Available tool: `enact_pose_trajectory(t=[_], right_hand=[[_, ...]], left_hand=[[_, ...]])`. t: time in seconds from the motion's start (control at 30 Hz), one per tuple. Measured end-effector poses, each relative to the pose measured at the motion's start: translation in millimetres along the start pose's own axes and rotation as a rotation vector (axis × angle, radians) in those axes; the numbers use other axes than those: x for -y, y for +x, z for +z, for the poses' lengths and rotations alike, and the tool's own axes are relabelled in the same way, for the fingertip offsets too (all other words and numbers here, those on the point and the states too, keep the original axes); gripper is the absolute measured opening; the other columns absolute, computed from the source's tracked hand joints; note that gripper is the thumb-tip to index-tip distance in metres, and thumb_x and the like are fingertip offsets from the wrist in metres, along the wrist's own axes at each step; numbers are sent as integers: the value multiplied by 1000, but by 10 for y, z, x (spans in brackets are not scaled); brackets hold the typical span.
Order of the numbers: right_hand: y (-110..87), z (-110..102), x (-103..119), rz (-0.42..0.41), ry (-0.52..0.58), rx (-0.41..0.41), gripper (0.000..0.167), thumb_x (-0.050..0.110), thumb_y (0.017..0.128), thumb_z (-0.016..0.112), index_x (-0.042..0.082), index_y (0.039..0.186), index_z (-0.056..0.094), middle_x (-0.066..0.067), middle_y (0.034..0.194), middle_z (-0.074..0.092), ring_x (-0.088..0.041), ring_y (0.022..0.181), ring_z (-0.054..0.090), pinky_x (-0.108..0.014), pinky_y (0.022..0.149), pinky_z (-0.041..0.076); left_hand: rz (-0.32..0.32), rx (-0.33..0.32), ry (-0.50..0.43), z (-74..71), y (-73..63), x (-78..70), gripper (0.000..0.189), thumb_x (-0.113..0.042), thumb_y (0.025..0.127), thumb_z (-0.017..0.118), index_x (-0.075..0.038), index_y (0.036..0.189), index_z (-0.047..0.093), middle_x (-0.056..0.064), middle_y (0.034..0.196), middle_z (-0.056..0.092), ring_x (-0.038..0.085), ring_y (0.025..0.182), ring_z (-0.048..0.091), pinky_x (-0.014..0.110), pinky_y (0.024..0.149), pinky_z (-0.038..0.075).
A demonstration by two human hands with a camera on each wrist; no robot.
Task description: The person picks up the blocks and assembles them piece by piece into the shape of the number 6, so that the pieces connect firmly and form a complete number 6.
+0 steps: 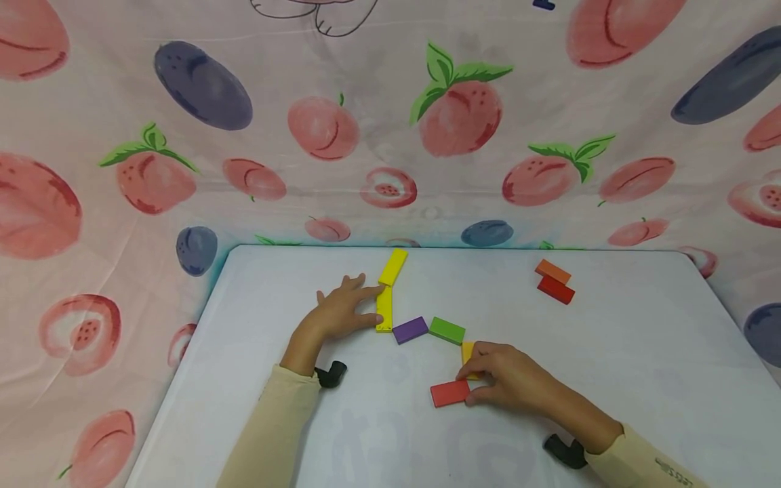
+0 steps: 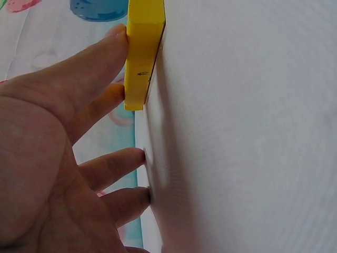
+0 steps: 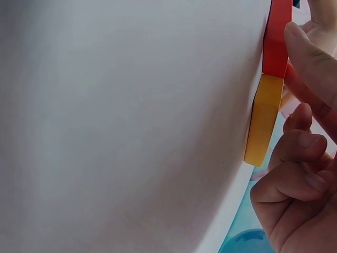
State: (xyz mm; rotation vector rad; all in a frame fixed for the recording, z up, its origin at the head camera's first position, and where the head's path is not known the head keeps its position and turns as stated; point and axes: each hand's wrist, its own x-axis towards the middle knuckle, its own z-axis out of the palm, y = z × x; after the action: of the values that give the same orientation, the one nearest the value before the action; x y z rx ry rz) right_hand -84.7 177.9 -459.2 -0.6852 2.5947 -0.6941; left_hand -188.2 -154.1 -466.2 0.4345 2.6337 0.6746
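Observation:
My left hand (image 1: pixel 338 308) has its thumb and index finger touching the left side of a yellow block (image 1: pixel 384 308). Its other fingers are spread away from the block. A second yellow block (image 1: pixel 393 267) continues upward at a slant. From the lower yellow block, a purple block (image 1: pixel 411 330) and a green block (image 1: pixel 447 331) run rightward. A yellow-orange block (image 3: pixel 263 121) follows, partly covered by my right hand (image 1: pixel 509 376) in the head view. At its lower end, my right thumb and index finger pinch the right end of a red block (image 1: pixel 449 393).
An orange block (image 1: pixel 553 271) and a darker red block (image 1: pixel 556 289) lie touching at the back right of the white table (image 1: pixel 641 352). Behind it hangs a fruit-patterned cloth (image 1: pixel 262 88). Black wrist-worn pieces (image 1: pixel 564 451) sit by both cuffs.

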Motion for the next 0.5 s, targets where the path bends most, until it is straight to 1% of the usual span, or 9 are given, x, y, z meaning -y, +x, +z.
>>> enact_pose_trajectory(t=[0.23, 0.5], right_hand=[[4, 3, 0, -3, -4, -1, 30, 36, 76, 91, 31, 103, 80, 14, 84, 54, -4, 80, 52, -17, 65, 48], [11, -7, 8, 9, 7, 8, 33, 36, 75, 91, 29, 106, 80, 13, 85, 54, -5, 80, 52, -18, 63, 47]], left_hand=[[1, 2, -5, -6, -2, -4, 64, -48, 93, 71, -36, 152, 48, 10, 170, 26, 41, 159, 11, 84, 111, 1], [-2, 1, 0, -3, 0, -6, 64, -47, 93, 71, -36, 152, 48, 10, 169, 27, 41, 159, 12, 84, 112, 1]])
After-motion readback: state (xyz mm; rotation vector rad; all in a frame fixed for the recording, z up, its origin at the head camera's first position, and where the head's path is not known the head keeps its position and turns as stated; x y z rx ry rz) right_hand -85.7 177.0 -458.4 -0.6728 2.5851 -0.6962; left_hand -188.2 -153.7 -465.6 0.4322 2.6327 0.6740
